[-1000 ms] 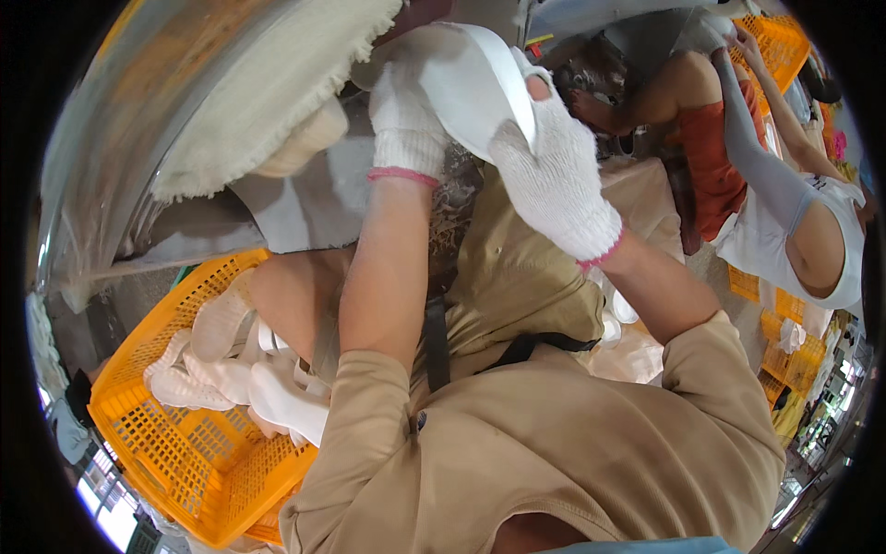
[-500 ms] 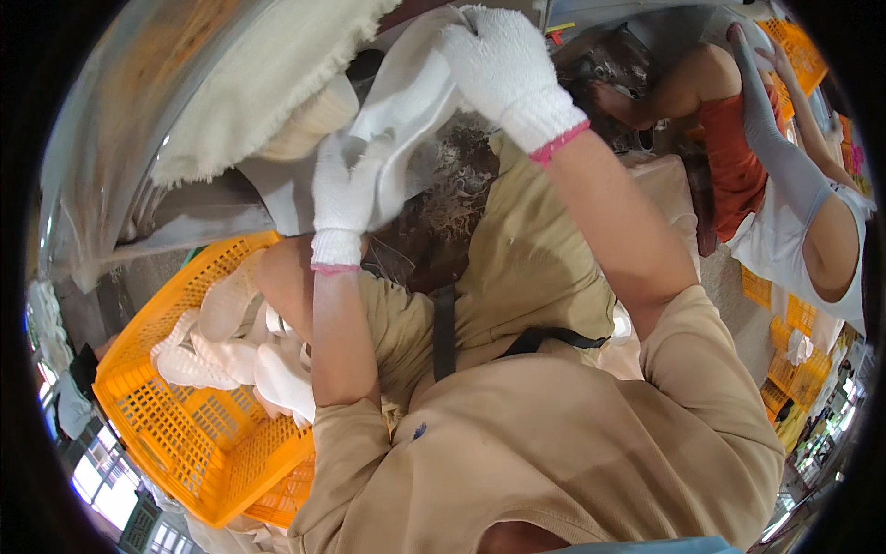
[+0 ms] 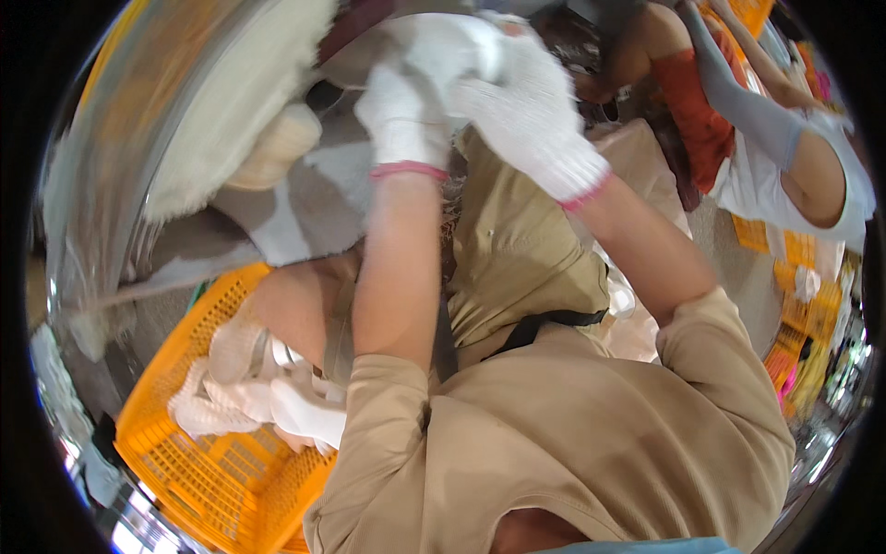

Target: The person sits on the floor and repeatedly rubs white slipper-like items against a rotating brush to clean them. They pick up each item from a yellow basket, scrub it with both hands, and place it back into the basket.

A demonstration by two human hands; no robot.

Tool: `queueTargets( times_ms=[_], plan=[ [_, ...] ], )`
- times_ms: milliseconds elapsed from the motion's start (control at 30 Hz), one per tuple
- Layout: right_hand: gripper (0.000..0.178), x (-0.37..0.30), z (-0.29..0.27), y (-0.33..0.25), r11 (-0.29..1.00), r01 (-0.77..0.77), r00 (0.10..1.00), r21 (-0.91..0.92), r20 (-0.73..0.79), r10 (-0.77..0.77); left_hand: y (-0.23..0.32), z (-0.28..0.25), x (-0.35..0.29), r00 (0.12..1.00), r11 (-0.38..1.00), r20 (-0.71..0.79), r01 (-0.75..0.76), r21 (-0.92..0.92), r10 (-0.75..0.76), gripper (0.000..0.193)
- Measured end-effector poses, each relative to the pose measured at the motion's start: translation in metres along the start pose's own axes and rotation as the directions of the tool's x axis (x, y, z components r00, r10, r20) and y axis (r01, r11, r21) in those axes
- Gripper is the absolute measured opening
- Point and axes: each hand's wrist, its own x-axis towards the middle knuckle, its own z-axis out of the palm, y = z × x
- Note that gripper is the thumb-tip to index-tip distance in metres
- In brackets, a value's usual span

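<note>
Both of my hands wear white knit gloves with pink cuffs. Between them, at the upper middle, is a glossy white curved piece (image 3: 434, 42) shaped like a shoe sole. My left hand (image 3: 404, 111) grips it from below on its left. My right hand (image 3: 531, 120) closes around its right end; motion blurs the fingers. Left of the hands stands a large fluffy white buffing wheel (image 3: 245, 102), with a smaller cream cone-like part (image 3: 277, 148) beside it. The piece is apart from the wheel's fluffy edge.
An orange plastic basket (image 3: 189, 494) at lower left holds several white sole-like pieces (image 3: 309, 406). A clear plastic sheet (image 3: 101, 185) hangs left of the wheel; a grey ledge (image 3: 295, 217) lies beneath. At upper right sits a person in red shorts (image 3: 692, 115), with orange baskets (image 3: 812, 305) behind.
My left hand has moved right and up, closer to my right hand. The white piece has turned from slanting to nearly crosswise. My right hand has shifted slightly right and down.
</note>
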Motion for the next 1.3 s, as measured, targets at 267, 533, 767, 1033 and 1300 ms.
queueTargets(
  times_ms=[267,533,767,1033,1300],
  plan=[
    [0.049,0.059,0.055,-0.002,0.997,-0.023,0.988,0.071,0.154,0.012,0.055,-0.109,-0.008,0.947,0.149,0.094,-0.146,0.978,0.306,0.056],
    [0.047,0.037,0.038,-0.021,0.997,0.083,0.941,-0.007,0.329,-0.076,-0.002,-0.069,-0.034,0.886,0.747,0.242,-0.464,0.476,0.395,0.046],
    [0.041,-0.033,-0.005,0.009,0.483,0.765,0.640,-0.427,0.414,-0.648,0.012,-0.070,-0.003,0.916,0.984,0.391,0.016,0.179,-0.086,0.036],
    [0.044,-0.094,0.052,-0.045,0.713,0.701,0.671,0.012,0.326,-0.666,0.018,-0.133,-0.050,0.919,0.887,0.392,0.154,-0.436,0.033,0.087],
    [0.021,-0.066,0.084,-0.051,0.528,0.818,0.575,-0.229,0.282,-0.768,0.023,-0.150,0.017,0.856,0.973,0.473,-0.229,-0.016,0.209,0.040]
  ],
)
